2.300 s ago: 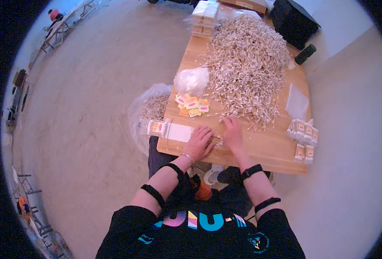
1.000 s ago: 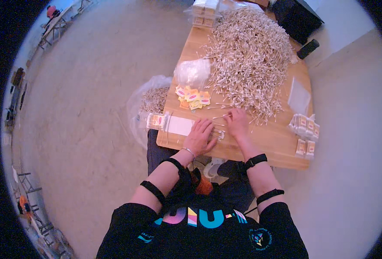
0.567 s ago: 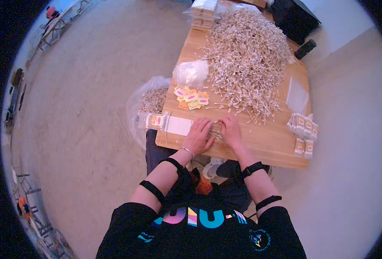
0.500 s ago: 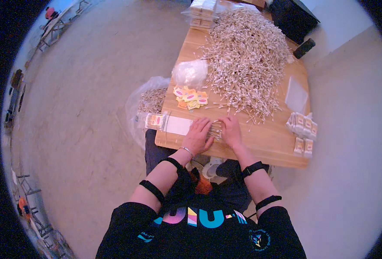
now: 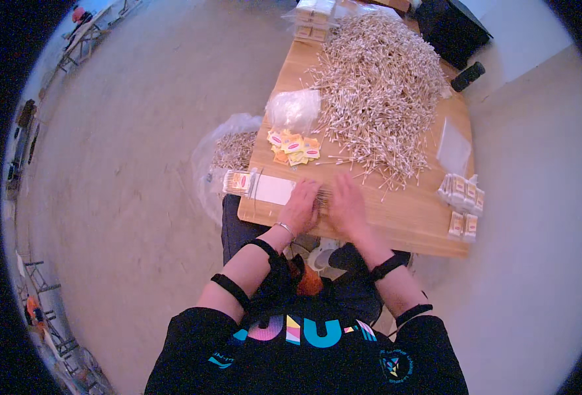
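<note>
A small row of cotton swabs (image 5: 322, 197) lies on the wooden table between my two hands. My left hand (image 5: 300, 207) is curled against the row's left side, fingers pressed together on the swabs. On the other side is my right hand (image 5: 347, 205), close to the swabs; its fingers are smeared by motion. A white rectangular card (image 5: 274, 189) lies flat just left of my left hand. Beyond it, at the table's left edge, sits a pack of swabs (image 5: 237, 182) with a printed label. A large heap of loose cotton swabs (image 5: 380, 92) rises beyond my hands.
Yellow and orange labels (image 5: 293, 147) lie scattered beside clear plastic bags (image 5: 294, 110). Filled packs (image 5: 462, 192) stand at the table's right, near a clear sheet (image 5: 453, 146). More packs (image 5: 313, 20) are stacked far left. A bag of swabs (image 5: 234, 150) stands below the left edge.
My right hand has moved slightly left, closer to my left hand, and is blurred. The gap with swabs between my hands has narrowed.
</note>
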`<control>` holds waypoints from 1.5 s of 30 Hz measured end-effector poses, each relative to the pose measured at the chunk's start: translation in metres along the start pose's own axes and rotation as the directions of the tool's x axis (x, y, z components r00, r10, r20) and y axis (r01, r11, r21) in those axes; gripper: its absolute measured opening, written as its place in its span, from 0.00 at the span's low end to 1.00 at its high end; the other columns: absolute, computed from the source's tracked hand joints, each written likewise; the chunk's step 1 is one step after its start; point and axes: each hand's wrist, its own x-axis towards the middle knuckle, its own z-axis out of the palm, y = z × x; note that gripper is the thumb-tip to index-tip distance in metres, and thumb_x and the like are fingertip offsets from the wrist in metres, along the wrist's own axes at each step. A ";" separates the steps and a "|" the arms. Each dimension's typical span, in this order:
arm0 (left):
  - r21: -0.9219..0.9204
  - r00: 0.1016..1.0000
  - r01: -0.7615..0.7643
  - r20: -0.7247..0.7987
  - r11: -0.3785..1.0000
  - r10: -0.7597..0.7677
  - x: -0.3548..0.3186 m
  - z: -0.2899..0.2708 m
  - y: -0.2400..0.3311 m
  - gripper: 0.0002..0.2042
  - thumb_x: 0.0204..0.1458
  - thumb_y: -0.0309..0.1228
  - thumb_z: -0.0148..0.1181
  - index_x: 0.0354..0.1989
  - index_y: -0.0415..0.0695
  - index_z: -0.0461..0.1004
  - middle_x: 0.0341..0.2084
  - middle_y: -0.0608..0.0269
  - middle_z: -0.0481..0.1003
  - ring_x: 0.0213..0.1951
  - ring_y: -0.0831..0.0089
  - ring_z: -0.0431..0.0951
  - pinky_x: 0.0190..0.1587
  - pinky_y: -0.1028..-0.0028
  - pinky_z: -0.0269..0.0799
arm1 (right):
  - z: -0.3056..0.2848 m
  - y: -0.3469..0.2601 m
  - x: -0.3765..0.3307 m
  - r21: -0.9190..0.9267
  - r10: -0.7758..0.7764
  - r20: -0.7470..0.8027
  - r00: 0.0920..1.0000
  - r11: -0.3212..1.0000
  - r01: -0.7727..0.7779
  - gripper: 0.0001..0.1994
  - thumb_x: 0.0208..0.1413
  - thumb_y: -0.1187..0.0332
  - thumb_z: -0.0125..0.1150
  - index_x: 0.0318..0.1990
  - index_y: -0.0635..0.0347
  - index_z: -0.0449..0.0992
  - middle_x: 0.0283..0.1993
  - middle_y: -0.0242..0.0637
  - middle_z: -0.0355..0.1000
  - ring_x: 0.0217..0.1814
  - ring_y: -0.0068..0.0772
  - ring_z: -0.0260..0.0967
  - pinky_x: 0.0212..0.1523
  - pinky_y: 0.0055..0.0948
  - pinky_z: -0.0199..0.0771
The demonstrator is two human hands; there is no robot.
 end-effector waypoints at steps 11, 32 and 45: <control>-0.159 0.987 0.127 -0.077 0.979 -0.141 -0.002 0.009 -0.010 0.28 0.43 0.19 0.50 0.57 0.41 0.55 0.55 0.45 0.60 0.58 0.49 0.57 0.62 0.61 0.53 | -0.005 -0.034 -0.036 -0.036 -0.071 0.297 0.952 0.996 0.086 0.39 0.53 0.45 0.46 0.65 0.64 0.45 0.69 0.55 0.36 0.72 0.54 0.28 0.69 0.47 0.26; -0.150 0.976 0.078 -0.192 0.986 -0.106 -0.003 0.010 -0.010 0.21 0.48 0.18 0.44 0.54 0.39 0.59 0.51 0.43 0.63 0.55 0.48 0.61 0.59 0.60 0.57 | 0.003 -0.014 -0.018 -0.033 -0.012 0.187 0.982 0.999 0.018 0.39 0.53 0.47 0.48 0.64 0.65 0.47 0.69 0.49 0.40 0.72 0.49 0.32 0.68 0.49 0.28; -0.157 0.978 0.060 -0.187 0.986 -0.090 0.000 0.004 -0.006 0.20 0.51 0.19 0.45 0.54 0.39 0.59 0.50 0.44 0.63 0.55 0.48 0.62 0.58 0.61 0.58 | 0.000 0.003 -0.011 0.103 0.073 0.092 0.993 0.991 -0.082 0.38 0.50 0.55 0.56 0.64 0.66 0.47 0.67 0.48 0.46 0.69 0.50 0.39 0.67 0.45 0.39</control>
